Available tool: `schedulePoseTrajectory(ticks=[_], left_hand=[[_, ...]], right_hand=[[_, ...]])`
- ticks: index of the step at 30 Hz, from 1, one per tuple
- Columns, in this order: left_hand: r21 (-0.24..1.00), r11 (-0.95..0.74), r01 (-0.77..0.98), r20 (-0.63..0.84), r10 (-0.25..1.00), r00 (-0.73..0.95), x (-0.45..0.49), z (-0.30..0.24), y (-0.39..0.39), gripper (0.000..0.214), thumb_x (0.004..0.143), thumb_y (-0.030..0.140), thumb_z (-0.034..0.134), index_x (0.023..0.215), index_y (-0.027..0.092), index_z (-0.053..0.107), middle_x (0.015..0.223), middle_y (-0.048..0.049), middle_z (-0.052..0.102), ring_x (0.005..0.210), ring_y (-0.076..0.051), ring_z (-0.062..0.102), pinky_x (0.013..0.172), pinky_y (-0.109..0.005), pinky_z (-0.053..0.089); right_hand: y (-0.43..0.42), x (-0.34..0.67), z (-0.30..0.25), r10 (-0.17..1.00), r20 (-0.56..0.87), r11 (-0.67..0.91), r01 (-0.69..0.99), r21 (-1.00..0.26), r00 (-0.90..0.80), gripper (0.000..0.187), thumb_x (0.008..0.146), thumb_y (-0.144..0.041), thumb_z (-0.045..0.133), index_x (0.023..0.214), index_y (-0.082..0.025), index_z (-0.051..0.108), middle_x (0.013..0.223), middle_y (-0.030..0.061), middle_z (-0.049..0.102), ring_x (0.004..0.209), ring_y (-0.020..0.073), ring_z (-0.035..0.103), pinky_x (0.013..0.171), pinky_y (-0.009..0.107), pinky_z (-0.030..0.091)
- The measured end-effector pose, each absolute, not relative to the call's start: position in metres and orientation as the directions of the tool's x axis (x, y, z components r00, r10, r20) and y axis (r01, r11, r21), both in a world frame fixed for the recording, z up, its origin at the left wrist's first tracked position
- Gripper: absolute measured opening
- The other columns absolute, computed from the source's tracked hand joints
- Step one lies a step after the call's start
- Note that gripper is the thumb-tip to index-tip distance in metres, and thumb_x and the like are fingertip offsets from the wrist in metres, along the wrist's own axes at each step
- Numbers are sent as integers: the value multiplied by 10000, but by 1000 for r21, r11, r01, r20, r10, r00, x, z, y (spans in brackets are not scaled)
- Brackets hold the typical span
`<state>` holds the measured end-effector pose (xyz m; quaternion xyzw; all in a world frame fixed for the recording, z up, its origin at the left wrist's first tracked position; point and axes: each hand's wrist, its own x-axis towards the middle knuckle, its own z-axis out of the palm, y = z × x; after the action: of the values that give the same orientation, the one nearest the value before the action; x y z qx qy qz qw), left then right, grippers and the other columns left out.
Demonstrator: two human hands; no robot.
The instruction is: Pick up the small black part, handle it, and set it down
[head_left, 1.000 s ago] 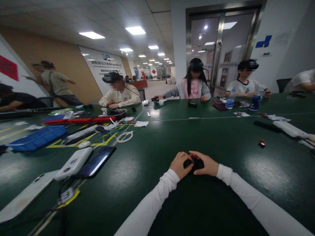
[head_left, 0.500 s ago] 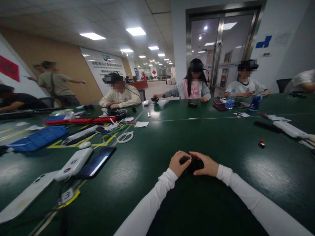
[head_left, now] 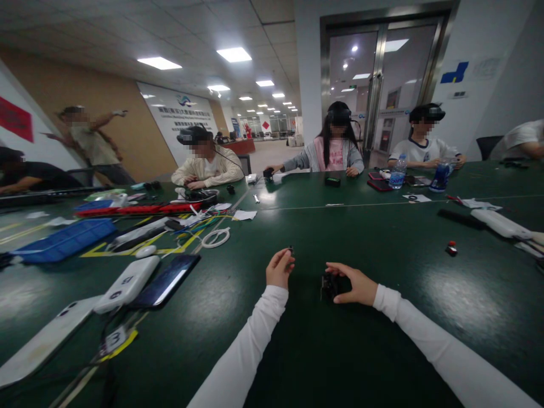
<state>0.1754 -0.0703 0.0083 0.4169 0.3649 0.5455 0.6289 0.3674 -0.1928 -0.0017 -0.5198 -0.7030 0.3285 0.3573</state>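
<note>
My right hand (head_left: 355, 287) is curled around a small black device (head_left: 328, 287) on the dark green table (head_left: 255, 340). Its thumb and fingers grip the device from the right side; fine detail is too small to make out. To the left, apart from the device, my left hand (head_left: 279, 268) is raised a little with its fingertips pinched together. A tiny dark piece (head_left: 290, 249) sticks up from that pinch; its kind is too small to tell.
On the left lie a phone (head_left: 168, 280), a white power bank (head_left: 127, 285), a blue tray (head_left: 63, 239) and a coiled white cable (head_left: 216, 238). A small red and black object (head_left: 451, 248) sits at right. Several people are around the table, beyond a water bottle (head_left: 398, 173).
My left hand has moved left, away from the black device, with a tiny dark piece in its fingertips. My right hand has stayed in place on the device.
</note>
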Motion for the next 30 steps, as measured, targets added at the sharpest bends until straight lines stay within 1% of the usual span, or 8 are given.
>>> schedulePoseTrajectory(ticks=[7,10,12,15,19,22,25,30], left_hand=[[867,40,-497,-112,987,-117,142,25,-44,264,567,328,607,763,179,515,593,20,528,535,-86,516,510,-216,382],[847,47,-530,-139,981,-134,135,24,-38,243,581,309,598,763,182,497,585,33,518,502,-70,494,497,-205,364],[858,23,-513,-94,989,-112,136,23,-39,260,588,311,602,785,184,491,603,33,529,500,-68,490,493,-201,355],[922,-98,-374,114,993,23,148,23,-53,285,638,341,575,849,172,485,684,-7,574,558,-88,516,516,-211,363],[944,-307,-124,330,842,426,171,25,-89,259,748,348,461,916,152,438,793,-65,606,739,-139,553,661,-277,400],[894,-449,-4,320,630,707,183,25,-115,215,802,308,373,953,158,404,861,-69,600,828,-143,544,769,-321,387],[781,-619,84,255,439,862,189,25,-129,178,818,261,334,952,168,404,902,-61,588,859,-138,530,817,-338,368],[515,-828,221,238,386,891,190,28,-133,170,808,206,325,927,186,445,969,-42,550,970,-151,472,916,-381,280]], right_hand=[[-193,368,-2,971,136,219,502,-837,-197,827,542,-340,687,1245,-230,266,1183,71,433,1058,211,429,927,417,314],[-193,368,-1,972,128,212,495,-842,-197,824,541,-332,689,1243,-233,269,1185,71,432,1061,212,427,931,420,312],[-193,367,-1,970,140,221,489,-844,-198,827,533,-325,694,1240,-231,275,1182,72,436,1059,211,429,931,412,314],[-193,367,-1,967,161,239,487,-840,-197,828,525,-322,699,1236,-227,285,1177,73,442,1056,210,432,928,406,318],[-192,366,-2,965,168,247,484,-840,-201,836,520,-325,701,1237,-220,284,1177,82,442,1052,217,438,918,412,326],[-191,367,-4,964,177,254,489,-834,-199,838,522,-319,699,1240,-220,278,1170,83,446,1064,228,431,919,424,322],[-191,367,-6,961,188,267,509,-818,-202,847,524,-318,697,1247,-221,267,1163,81,448,1071,228,425,918,416,323],[-190,367,-10,963,190,265,547,-794,-191,857,510,-317,705,1245,-230,274,1139,77,464,1054,235,433,904,420,329]])
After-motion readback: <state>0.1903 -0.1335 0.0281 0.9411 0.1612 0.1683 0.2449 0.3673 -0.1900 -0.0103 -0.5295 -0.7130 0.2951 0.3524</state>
